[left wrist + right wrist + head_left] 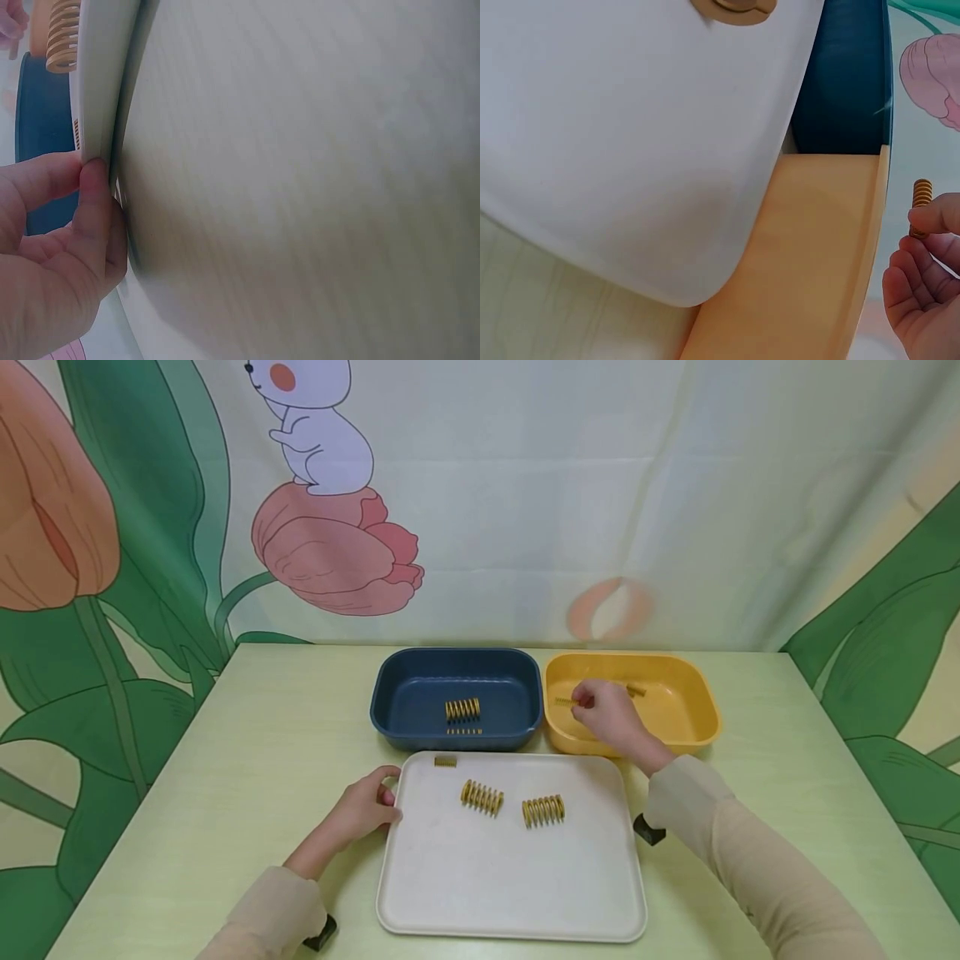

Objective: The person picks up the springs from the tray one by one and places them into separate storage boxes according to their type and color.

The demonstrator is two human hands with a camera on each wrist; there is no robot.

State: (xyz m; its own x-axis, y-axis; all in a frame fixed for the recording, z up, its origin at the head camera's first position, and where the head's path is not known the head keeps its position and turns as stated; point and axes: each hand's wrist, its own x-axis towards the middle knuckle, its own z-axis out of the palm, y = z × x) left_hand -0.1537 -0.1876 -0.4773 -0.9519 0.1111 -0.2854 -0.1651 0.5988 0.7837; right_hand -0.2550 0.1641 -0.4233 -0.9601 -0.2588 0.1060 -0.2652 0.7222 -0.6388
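My right hand [600, 708] reaches into the yellow bin [693, 735] and pinches a thin yellow spring [566, 702] between thumb and fingers; the same small spring [920, 199] shows in the right wrist view. Another small spring [636, 691] lies in that bin. My left hand [367, 806] grips the left edge of the white tray [510, 885], thumb on its rim [101, 112]. Two thick yellow springs [482, 797] [543, 811] and one small spring [446, 762] lie on the tray. The blue bin [405, 693] holds a thick spring [462, 709] and a thin one [465, 732].
Both bins stand side by side behind the tray on a pale green table [225, 760]. A printed curtain hangs right behind the table. Bare tabletop lies left of the tray and right of the yellow bin.
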